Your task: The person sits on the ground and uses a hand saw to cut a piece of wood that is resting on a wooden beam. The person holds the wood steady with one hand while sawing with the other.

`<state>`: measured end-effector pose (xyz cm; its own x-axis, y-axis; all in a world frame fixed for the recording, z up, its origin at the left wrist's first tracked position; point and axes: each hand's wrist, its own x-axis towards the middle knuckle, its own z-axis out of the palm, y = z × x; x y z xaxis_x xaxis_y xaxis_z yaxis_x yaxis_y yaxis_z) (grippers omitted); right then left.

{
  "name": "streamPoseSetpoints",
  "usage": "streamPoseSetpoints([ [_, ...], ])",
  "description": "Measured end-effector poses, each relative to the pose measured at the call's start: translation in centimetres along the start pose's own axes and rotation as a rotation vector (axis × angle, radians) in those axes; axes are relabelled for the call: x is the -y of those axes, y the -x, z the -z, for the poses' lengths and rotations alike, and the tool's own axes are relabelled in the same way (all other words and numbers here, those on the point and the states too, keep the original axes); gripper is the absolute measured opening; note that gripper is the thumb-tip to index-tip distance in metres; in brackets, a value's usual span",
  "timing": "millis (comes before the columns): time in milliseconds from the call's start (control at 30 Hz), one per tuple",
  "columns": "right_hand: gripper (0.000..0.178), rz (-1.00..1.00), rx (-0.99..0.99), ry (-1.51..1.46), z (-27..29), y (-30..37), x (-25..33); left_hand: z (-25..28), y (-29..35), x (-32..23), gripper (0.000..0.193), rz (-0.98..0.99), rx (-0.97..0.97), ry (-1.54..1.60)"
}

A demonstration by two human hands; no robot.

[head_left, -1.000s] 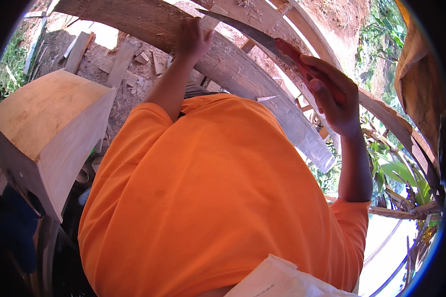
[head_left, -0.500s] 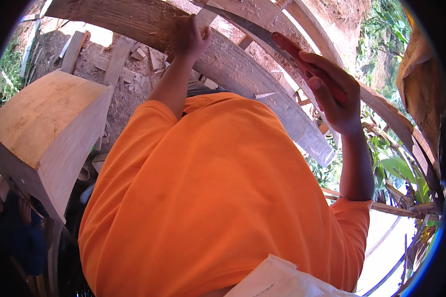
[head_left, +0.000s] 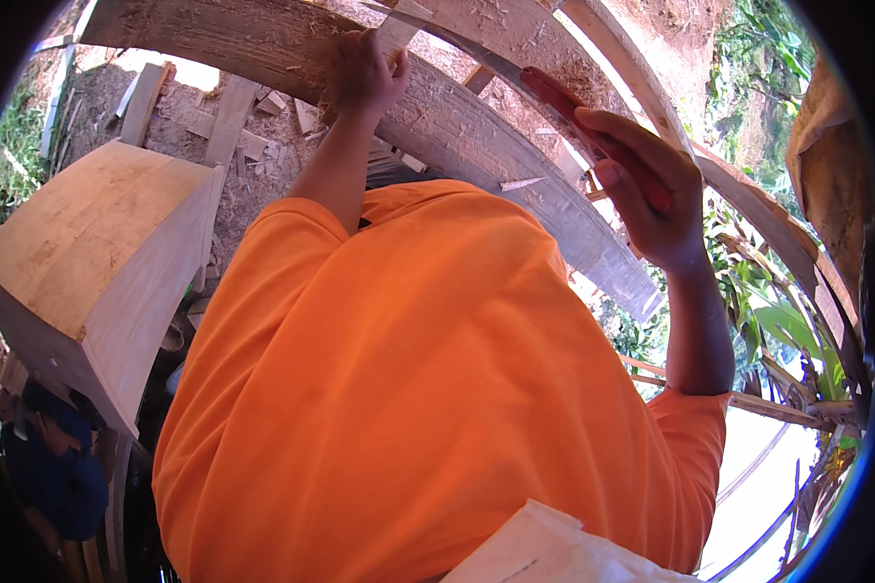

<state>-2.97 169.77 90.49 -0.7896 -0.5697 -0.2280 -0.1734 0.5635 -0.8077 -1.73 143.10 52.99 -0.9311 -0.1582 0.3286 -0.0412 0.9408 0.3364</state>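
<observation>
My right hand (head_left: 656, 199) is wrapped round the red handle of a handsaw (head_left: 554, 95). The saw's dark blade slants up and leftward, its far part lying across a short pale wooden strip (head_left: 396, 37). My left hand (head_left: 367, 78) is closed at the near end of that strip, thumb raised, over a long wide plank (head_left: 496, 146). Its fingertips are partly hidden. Sawdust and a thin splinter lie on the plank, which runs from upper left to lower right in front of my orange shirt.
A curved-top wooden box (head_left: 97, 233) stands at the left. Offcuts (head_left: 253, 146) litter the ground beyond it. More boards (head_left: 642, 68) lie past the plank. At the lower left, a person in dark blue (head_left: 58, 457) is partly visible. Brown cloth (head_left: 826, 155) hangs at the right.
My right hand and the saw have shifted slightly forward and to the left. My left hand stays almost in place. The person at the lower left has moved a little.
</observation>
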Motion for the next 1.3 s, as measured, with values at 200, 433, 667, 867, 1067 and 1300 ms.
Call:
streamPoseSetpoints([
  [200, 0.035, -0.011, -0.013, -0.038, -0.1, 0.0, -0.2, 0.2, 0.0, -0.1, 0.058, -0.010, -0.033, -0.005],
  [433, 0.035, -0.129, 0.017, -0.032, -0.4, 0.1, 1.0, -0.2, 0.4, 0.1, 0.055, 0.011, -0.010, 0.018],
  [667, 0.037, -0.162, 0.046, -0.042, -0.3, 0.6, 0.9, -0.6, 0.3, 0.2, 0.056, -0.011, -0.031, 0.031],
  [867, 0.037, -0.172, 0.100, 0.002, 0.0, -1.0, 2.4, -0.7, 0.4, 0.5, 0.054, 0.004, -0.018, 0.026],
  [1067, 0.033, -0.014, 0.022, 0.007, -0.7, -4.3, 3.3, -0.4, 0.2, -0.2, 0.049, -0.005, -0.011, -0.076],
  [1300, 0.037, -0.164, 0.100, -0.001, 2.8, -6.1, 3.9, 0.1, 0.0, -0.4, 0.048, 0.047, 0.014, -0.028],
])
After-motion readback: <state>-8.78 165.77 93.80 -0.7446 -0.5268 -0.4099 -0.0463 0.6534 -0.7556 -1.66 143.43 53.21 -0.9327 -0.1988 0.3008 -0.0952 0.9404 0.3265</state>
